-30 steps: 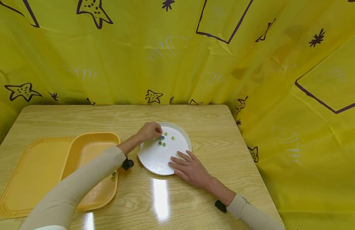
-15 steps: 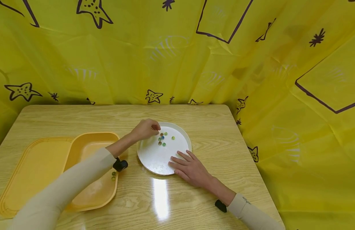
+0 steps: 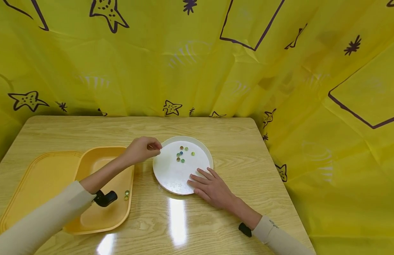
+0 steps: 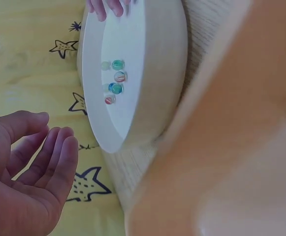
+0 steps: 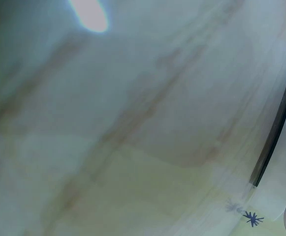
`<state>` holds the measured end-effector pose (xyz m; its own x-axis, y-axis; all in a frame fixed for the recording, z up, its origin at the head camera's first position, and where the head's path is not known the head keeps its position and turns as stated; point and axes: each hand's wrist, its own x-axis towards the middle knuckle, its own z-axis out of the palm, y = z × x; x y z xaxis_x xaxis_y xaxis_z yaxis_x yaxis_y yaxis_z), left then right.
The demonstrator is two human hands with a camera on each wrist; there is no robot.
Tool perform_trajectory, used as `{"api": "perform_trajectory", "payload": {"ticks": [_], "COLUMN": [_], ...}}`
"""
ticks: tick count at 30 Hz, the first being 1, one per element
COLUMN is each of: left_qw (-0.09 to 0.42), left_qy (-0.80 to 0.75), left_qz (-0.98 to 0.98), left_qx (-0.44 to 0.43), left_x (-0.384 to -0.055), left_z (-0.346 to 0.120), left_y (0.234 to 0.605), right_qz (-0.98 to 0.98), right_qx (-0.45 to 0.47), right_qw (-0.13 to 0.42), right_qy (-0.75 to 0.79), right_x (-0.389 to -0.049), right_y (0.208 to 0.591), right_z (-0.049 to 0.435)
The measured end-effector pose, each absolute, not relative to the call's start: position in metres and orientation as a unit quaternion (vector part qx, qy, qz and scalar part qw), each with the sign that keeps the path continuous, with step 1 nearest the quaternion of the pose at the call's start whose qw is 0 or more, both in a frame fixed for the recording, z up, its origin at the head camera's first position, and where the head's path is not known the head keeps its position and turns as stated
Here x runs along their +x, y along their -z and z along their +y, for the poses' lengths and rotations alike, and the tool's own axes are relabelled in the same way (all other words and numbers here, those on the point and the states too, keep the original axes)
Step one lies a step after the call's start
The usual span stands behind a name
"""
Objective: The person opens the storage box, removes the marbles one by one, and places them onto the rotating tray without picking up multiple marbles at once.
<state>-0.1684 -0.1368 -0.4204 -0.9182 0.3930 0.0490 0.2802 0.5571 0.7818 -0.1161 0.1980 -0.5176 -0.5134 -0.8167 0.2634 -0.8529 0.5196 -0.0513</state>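
Several glass marbles (image 3: pixel 181 153) lie in the upper half of a shallow round white dish (image 3: pixel 166 177). My left hand (image 3: pixel 142 150) hovers between the dish and an orange plastic box (image 3: pixel 117 212). Its fingers curl loosely toward the thumb, and no marble shows between them in the left wrist view, where the hand (image 4: pixel 29 172) is on the left. Two greenish marbles (image 3: pixel 126 195) sit inside the box by its right wall. My right hand (image 3: pixel 213 188) rests with spread fingers on the dish's lower right rim. The right wrist view shows mostly blurred tabletop.
An orange lid-like tray (image 3: pixel 40 184) lies left of the box. The wooden table (image 3: pixel 222 134) ends at a yellow curtain (image 3: pixel 197 71) behind and to the right. A black wrist camera (image 3: pixel 105 198) on the left forearm hangs over the box.
My left hand has drawn back leftward from the marbles, off the dish toward the box. A reddish marble shows near the top of the group. My right hand stays put.
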Motion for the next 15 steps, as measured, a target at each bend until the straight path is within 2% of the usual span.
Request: {"api": "perform_trajectory", "payload": {"ticks": [15], "left_qw": [0.077], "left_qy": [-0.428], "left_qz": [0.886], "left_qx": [0.158], "left_x": [-0.120], "left_z": [-0.189], "left_y": [0.422], "right_qz": [-0.872], "right_qx": [0.473], "right_qw": [0.091], "right_qy": [-0.088], "right_x": [-0.114], "right_y": [0.516], "right_z": [0.197]}}
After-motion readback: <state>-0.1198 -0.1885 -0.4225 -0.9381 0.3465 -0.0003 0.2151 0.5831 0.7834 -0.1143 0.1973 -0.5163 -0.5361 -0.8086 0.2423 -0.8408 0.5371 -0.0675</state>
